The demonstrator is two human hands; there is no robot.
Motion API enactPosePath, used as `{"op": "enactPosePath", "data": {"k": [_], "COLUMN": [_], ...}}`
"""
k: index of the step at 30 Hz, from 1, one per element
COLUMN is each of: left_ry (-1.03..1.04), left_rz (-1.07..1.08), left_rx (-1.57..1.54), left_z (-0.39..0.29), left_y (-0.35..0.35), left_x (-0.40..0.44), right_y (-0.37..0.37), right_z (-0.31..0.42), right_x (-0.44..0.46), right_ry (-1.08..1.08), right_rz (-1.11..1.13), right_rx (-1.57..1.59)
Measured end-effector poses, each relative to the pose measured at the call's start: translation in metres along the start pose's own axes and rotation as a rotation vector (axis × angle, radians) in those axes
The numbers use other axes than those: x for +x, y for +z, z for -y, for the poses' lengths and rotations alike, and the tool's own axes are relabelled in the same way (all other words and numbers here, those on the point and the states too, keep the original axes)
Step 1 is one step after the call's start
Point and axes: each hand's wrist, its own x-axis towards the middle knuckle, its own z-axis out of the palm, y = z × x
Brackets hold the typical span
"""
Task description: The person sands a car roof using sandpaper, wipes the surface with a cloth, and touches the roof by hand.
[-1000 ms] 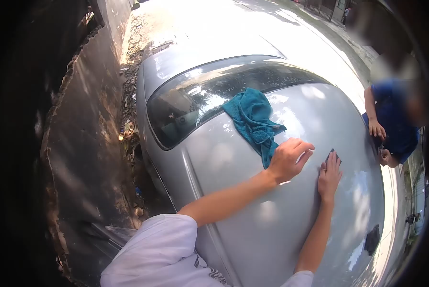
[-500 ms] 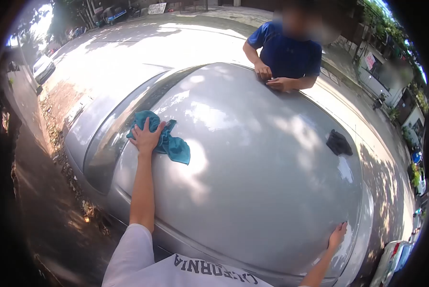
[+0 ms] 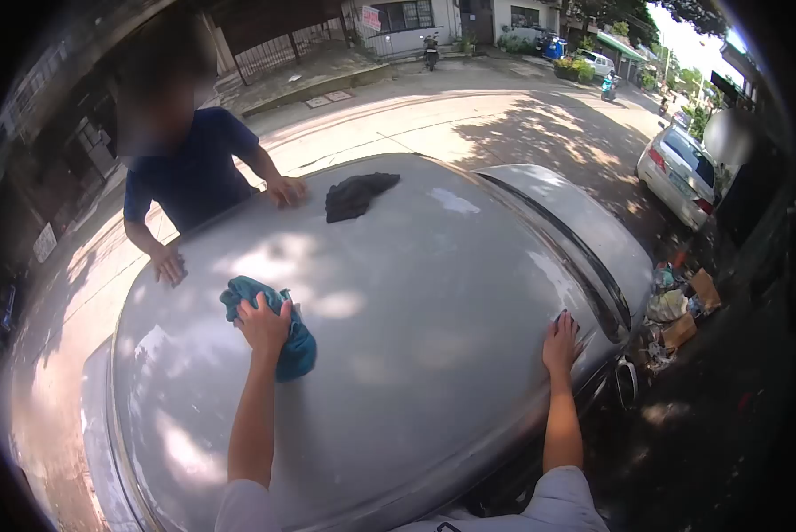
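My left hand (image 3: 265, 326) presses a bunched teal cloth (image 3: 297, 350) onto the silver car roof (image 3: 415, 293), its fingers closed over the fabric. Far to the right, my right hand (image 3: 559, 346) rests on the roof's edge near the windshield. Its fingers are close together, with something small and dark at the tips that I cannot make out. A crumpled black cloth (image 3: 359, 196) lies on the far side of the roof.
Across the car, a person in a dark blue shirt (image 3: 198, 168) has both hands on the roof edge. A side mirror (image 3: 627, 383) sticks out at the right. Beyond it are piled rubbish (image 3: 673, 310) and a parked silver car (image 3: 679, 176).
My view has swung right toward the windshield end. The teal cloth, under my left hand, has shifted along the roof. The other person's hands have moved apart onto the roof.
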Motion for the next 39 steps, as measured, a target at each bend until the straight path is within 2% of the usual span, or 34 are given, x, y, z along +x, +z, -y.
{"op": "enactPosePath", "data": {"k": [1,3,5,7,8,10,13,16,20,22,23,24,27,29,31,32,33,37,38,39], "left_ry": [0.083,0.32,0.538,0.706,0.796,0.841,0.99,0.942,0.74,0.589,0.532,0.432,0.161,0.052,-0.148,-0.251,-0.324,-0.274,-0.252,-0.231], "left_rz": [0.013,-0.067,-0.014,0.13,0.169,0.373,0.544,0.586,0.498,0.462,0.377,0.44,0.315,0.177,0.134,0.126,0.063,-0.245,-0.155,-0.085], "left_rx": [0.055,-0.037,-0.177,-0.318,-0.422,-0.509,-0.564,-0.598,-0.609,-0.513,-0.521,-0.528,-0.471,-0.326,-0.185,-0.175,-0.259,-0.479,-0.567,-0.476], "left_z": [-0.045,-0.128,-0.209,-0.274,-0.298,-0.336,-0.345,-0.309,-0.198,-0.123,-0.079,-0.034,0.1,0.182,0.253,0.256,0.288,0.322,0.305,0.284], "left_y": [0.009,0.03,0.027,0.01,0.015,0.004,-0.019,-0.034,-0.06,-0.08,-0.081,-0.091,-0.119,-0.148,-0.181,-0.213,-0.221,-0.268,-0.277,-0.273], "left_x": [0.0,-0.01,-0.036,-0.077,-0.1,-0.15,-0.209,-0.224,-0.175,-0.146,-0.133,-0.118,-0.09,-0.085,-0.088,-0.095,-0.103,-0.157,-0.167,-0.178], "right_y": [-0.003,-0.008,-0.003,-0.008,-0.006,-0.004,0.0,0.009,0.003,-0.001,-0.003,-0.002,0.003,0.004,0.003,0.0,0.011,0.019,0.024,0.029], "right_z": [-0.001,0.001,-0.002,0.002,0.002,0.002,0.0,-0.002,-0.002,0.003,0.001,0.0,-0.005,-0.005,-0.005,-0.003,-0.01,-0.018,-0.021,-0.024], "right_x": [-0.001,-0.007,-0.009,-0.015,-0.017,-0.013,-0.009,0.0,-0.009,-0.013,-0.011,-0.01,-0.009,-0.006,-0.007,-0.006,0.002,0.01,0.014,0.018], "right_ry": [0.03,0.032,0.024,0.027,0.034,0.024,0.02,0.036,0.02,0.024,0.021,0.02,0.035,0.005,-0.018,-0.009,-0.015,-0.02,-0.015,-0.006], "right_rz": [0.017,-0.007,-0.054,-0.086,-0.085,-0.113,-0.127,-0.15,-0.128,-0.111,-0.126,-0.121,-0.132,-0.132,-0.108,-0.082,-0.081,-0.056,-0.063,-0.071], "right_rx": [-0.002,0.056,0.069,0.118,0.12,0.154,0.159,0.169,0.201,0.213,0.207,0.212,0.194,0.16,0.115,0.091,0.077,0.016,0.015,0.012]}}
